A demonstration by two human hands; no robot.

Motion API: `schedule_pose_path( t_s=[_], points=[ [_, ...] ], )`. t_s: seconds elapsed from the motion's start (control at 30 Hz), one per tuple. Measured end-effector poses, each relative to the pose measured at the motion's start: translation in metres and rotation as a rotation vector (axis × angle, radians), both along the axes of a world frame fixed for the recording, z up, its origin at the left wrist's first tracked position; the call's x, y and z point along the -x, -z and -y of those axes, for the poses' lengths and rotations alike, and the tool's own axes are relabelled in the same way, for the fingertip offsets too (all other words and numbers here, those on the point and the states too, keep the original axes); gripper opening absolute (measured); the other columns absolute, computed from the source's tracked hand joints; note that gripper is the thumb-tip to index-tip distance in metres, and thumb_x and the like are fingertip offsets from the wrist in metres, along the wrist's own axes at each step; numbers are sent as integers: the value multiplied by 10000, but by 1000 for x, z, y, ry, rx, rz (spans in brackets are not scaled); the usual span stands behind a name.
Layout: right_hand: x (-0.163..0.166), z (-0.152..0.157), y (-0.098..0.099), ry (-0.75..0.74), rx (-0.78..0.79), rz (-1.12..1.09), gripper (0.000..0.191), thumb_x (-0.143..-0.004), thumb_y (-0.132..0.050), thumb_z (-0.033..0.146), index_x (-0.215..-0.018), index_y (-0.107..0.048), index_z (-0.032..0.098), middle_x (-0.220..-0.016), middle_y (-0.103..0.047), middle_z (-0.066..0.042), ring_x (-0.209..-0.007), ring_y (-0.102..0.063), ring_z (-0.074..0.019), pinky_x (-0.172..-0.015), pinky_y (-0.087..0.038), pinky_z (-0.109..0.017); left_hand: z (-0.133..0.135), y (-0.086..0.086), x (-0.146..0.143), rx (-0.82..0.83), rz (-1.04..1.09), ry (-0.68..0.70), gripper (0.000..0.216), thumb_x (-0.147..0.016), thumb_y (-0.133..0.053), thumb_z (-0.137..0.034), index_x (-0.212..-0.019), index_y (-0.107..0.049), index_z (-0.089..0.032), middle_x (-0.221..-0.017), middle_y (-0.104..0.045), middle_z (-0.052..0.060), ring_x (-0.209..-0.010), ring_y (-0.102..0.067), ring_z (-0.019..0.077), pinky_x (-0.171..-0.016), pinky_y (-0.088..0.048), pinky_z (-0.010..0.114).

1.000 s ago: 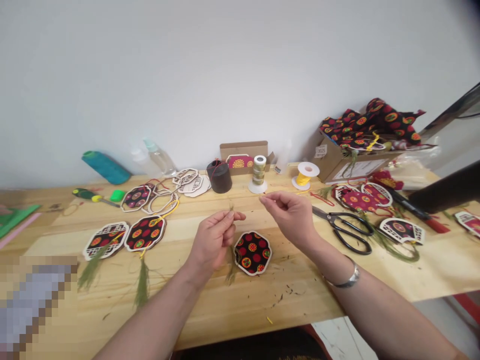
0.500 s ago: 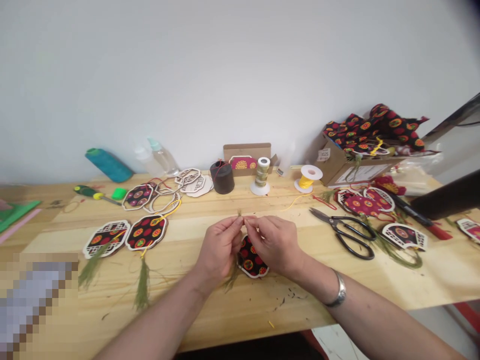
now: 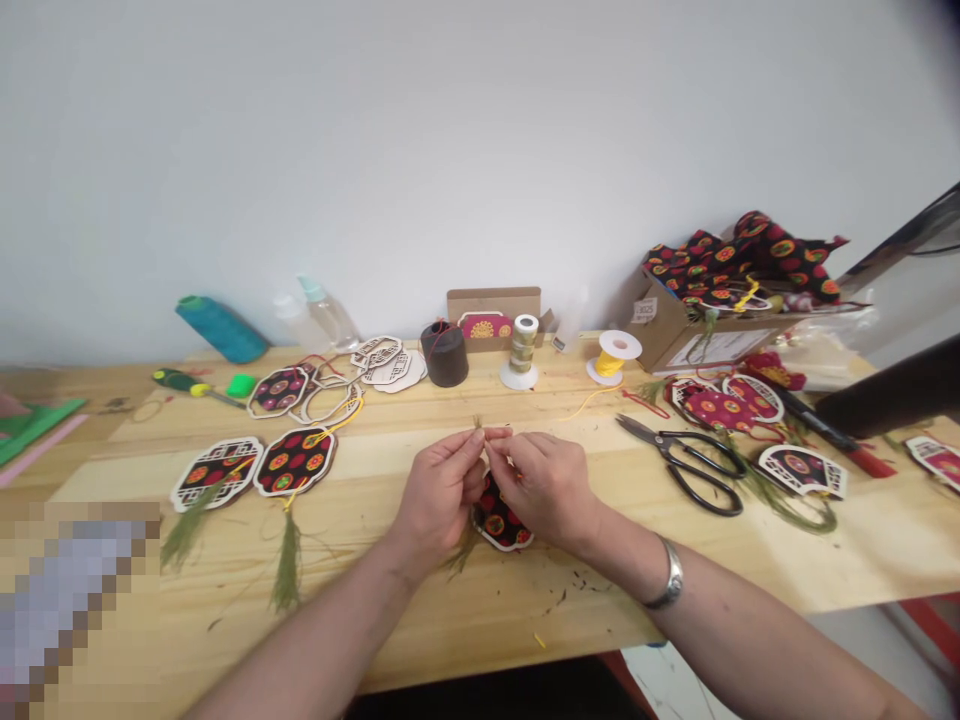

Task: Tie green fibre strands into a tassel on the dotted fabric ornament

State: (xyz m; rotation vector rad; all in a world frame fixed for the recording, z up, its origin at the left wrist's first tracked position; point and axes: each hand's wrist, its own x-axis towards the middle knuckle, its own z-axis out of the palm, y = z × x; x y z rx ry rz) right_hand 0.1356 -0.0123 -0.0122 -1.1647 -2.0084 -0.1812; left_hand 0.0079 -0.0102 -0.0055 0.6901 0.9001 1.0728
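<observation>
Your left hand [image 3: 439, 495] has its thumb and forefinger pressed together, with no visible gap, on a green tassel [image 3: 478, 424], whose short end pokes up just above your fingertips, while more green strands show below the same hand. Your right hand [image 3: 551, 490] meets it at the fingertips, thumb and forefinger also drawn together in a pinch; you cannot tell from here whether a thread lies between them, since anything there is too small to make out. Directly below your 2 hands, the black patterned ornament [image 3: 501, 515] lies on the wooden table [image 3: 480, 620], its pale rim showing at the lower edge and its upper right part hidden behind your right hand. You wear a silver bracelet [image 3: 670, 573] on your right wrist. To your right lie the black-handled scissors [image 3: 709, 470], blades pointing up and to the left, apart from your hand. Farther back, 3 spools stand in a row: a black spool [image 3: 445, 358], a metallic thread spool [image 3: 523, 350] and a yellow thread spool [image 3: 611, 362]. To your left, a lattice-framed ornament [image 3: 217, 475] and a scalloped ornament [image 3: 296, 462] lie side by side, each with green strands hanging toward you.
</observation>
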Motion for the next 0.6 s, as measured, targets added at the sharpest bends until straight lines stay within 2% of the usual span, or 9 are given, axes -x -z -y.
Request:
schedule_pose_path(
  t_s=[0.23,0.37,0.43,0.53,0.6],
  points=[
    [-2,-1,-2,-9,28,48,232,-874,-460,203,-709,-616,157,-605,-634,-33,-548,-554,-130,-532,-389,-261,-1,3,-1,34,17,1,230,-718,-676,-319,-802,-676,-105,-451,-224,-104,-393,-150,18,-379,-105,165],
    [0,2,-1,-53,32,65,203,-875,-438,190,-830,-624,124,-742,-662,-83,-660,-578,-167,-592,-432,-290,0,2,-3,44,36,-61,193,-693,-701,-304,-701,-645,-119,-430,-251,-104,-376,-178,14,-360,-144,148],
    [2,4,-1,-96,30,98,211,-875,-419,175,-856,-620,114,-769,-656,-100,-679,-570,-178,-598,-442,-306,0,0,-3,58,38,-91,201,-678,-712,-302,-716,-651,-114,-424,-295,-97,-369,-225,15,-357,-182,144],
    [2,6,-4,-157,54,135,231,-878,-426,214,-941,-617,100,-776,-646,-106,-686,-556,-190,-599,-448,-326,-1,-4,-1,62,25,-130,238,-656,-723,-294,-784,-669,-100,-478,-436,-57,-399,-346,30,-380,-268,153],
    [-2,3,-11,-176,54,94,253,-869,-463,261,-1000,-613,105,-885,-654,-123,-800,-566,-214,-691,-461,-358,-2,-5,1,36,24,-159,233,-665,-717,-288,-797,-672,-101,-470,-428,-63,-392,-325,24,-375,-248,152]
  ],
)
